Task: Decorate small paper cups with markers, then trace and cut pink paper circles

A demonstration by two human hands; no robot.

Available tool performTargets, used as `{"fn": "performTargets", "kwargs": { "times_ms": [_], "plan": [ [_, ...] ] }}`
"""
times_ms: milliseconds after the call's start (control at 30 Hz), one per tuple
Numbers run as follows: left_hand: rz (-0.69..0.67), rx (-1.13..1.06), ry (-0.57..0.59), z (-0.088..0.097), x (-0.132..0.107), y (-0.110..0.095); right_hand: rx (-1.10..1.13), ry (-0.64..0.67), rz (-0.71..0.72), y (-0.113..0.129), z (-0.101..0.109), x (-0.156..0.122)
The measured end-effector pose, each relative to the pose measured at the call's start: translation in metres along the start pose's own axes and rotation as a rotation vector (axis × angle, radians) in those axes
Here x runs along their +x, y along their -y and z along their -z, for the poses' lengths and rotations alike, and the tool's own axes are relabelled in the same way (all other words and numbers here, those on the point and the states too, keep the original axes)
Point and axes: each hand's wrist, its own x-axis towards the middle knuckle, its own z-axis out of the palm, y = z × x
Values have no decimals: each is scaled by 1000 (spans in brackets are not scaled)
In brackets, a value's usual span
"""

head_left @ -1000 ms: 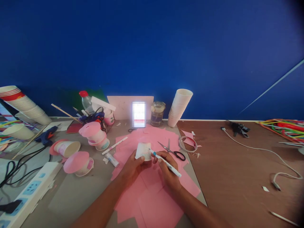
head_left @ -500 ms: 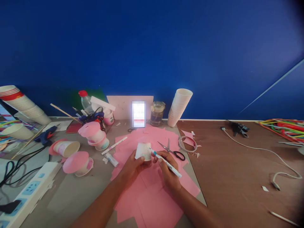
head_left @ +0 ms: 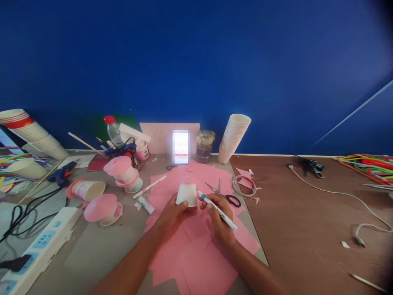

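Note:
A white paper cup is tipped in my left hand, whose fingers are wrapped round its lower side with the thumb in front. Faint marks show on the cup's right side. My right hand pinches a white marker pen with a blue band near its tip. The pen's tip points at the cup's right edge; whether it touches, I cannot tell. Overlapping sheets of pink paper lie beneath both hands. Scissors rest partly open on the paper, just beyond my right hand.
A stack of paper cups leans by a jar of liquid and a lit phone. Pink-topped cup pieces, a glue gun and a power strip are at left. A white cable crosses the right side.
The whole view has shifted slightly, so things appear a little further right. Both hands keep their holds; the pen tip shows just off the cup's right edge.

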Motion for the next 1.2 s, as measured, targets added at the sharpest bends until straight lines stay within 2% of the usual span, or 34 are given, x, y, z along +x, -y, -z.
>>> {"fn": "performTargets", "kwargs": {
  "times_ms": [133,367,467,600,700,833,933,1100,1200],
  "plan": [
    [-2,-2,6,0,0,0,-2,9,1,1,0,0],
    [3,-43,7,5,1,0,-57,-91,-81,-8,0,3],
    [-21,-144,46,10,3,0,-155,-44,-124,-13,2,5],
    [26,-262,205,11,2,-4,-427,111,29,-19,4,4],
    [12,-236,304,5,-1,-8,-579,185,188,-25,4,2],
    [-14,-168,353,2,-5,-9,-721,263,359,-32,5,-1],
    [-13,-107,360,5,-6,-5,-796,320,396,-32,6,-1],
    [-12,-37,370,10,-4,2,-739,323,309,-30,5,0],
    [-38,-38,318,9,-4,0,-566,220,224,-30,5,-1]
  ]
}}
